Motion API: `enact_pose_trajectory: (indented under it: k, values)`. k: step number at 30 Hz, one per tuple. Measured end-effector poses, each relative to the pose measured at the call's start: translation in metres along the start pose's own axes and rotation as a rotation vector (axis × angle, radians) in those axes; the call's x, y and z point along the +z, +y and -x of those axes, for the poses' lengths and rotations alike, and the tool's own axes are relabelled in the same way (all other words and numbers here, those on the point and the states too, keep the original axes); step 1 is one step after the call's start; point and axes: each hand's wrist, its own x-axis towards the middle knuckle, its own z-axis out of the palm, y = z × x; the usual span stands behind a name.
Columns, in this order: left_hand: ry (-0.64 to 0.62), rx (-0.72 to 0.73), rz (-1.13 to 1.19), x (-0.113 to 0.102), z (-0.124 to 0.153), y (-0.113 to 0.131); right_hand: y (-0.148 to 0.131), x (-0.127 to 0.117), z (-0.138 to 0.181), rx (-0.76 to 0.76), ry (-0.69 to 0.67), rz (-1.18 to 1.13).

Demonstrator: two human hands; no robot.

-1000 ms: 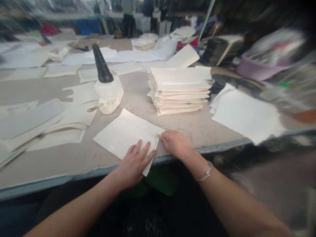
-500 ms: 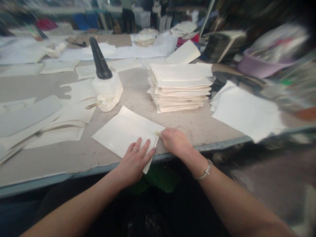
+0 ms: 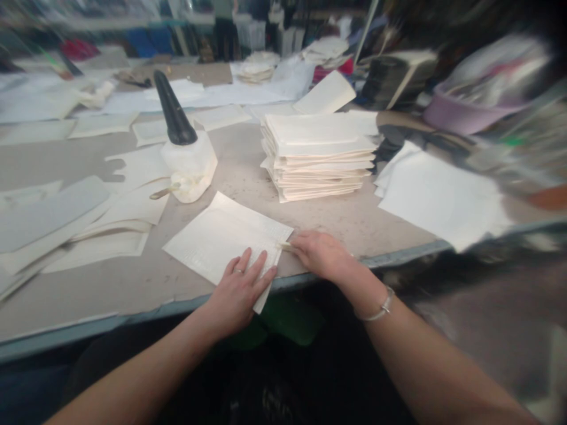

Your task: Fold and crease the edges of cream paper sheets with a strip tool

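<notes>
A cream sheet of paper (image 3: pixel 221 239) lies at the front edge of the grey table (image 3: pixel 146 289), its near corner hanging over. My left hand (image 3: pixel 241 289) presses flat on the sheet's near corner, fingers stretched out, a ring on one finger. My right hand (image 3: pixel 321 254) rests closed at the sheet's right edge, pinching a small thin stick or brush (image 3: pixel 284 246) whose tip touches the paper. A bracelet sits on my right wrist.
A tall stack of cream sheets (image 3: pixel 316 156) stands behind the hands. A white glue bottle with a black cone nozzle (image 3: pixel 181 147) sits to the left of it. Loose sheets (image 3: pixel 438 198) lie right, more papers (image 3: pixel 80 218) left. A purple basin (image 3: pixel 465 118) is far right.
The hands hold almost the same pose; my right hand has slid slightly right along the sheet's edge. The view has shifted a little.
</notes>
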Motion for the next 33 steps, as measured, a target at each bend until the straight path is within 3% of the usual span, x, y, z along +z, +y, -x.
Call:
enact_pose_trajectory:
  k: [5, 11, 23, 29, 33]
  values:
    - [0.0, 0.005, 0.008, 0.0, 0.0, 0.0, 0.001, 0.007, -0.002, 0.135, 0.103, 0.003]
    - [0.001, 0.004, 0.008, 0.002, 0.0, 0.0, -0.011, 0.011, -0.015, 0.154, -0.023, 0.062]
    - [0.012, 0.007, 0.002, 0.004, -0.001, 0.0, 0.001, 0.003, -0.011, -0.046, -0.066, 0.008]
    - [0.013, 0.009, 0.005, 0.004, 0.0, -0.001, 0.004, 0.012, -0.008, 0.092, 0.007, 0.002]
    - [0.02, 0.01, 0.01, 0.004, 0.0, 0.0, -0.007, 0.012, -0.014, 0.159, -0.03, 0.053]
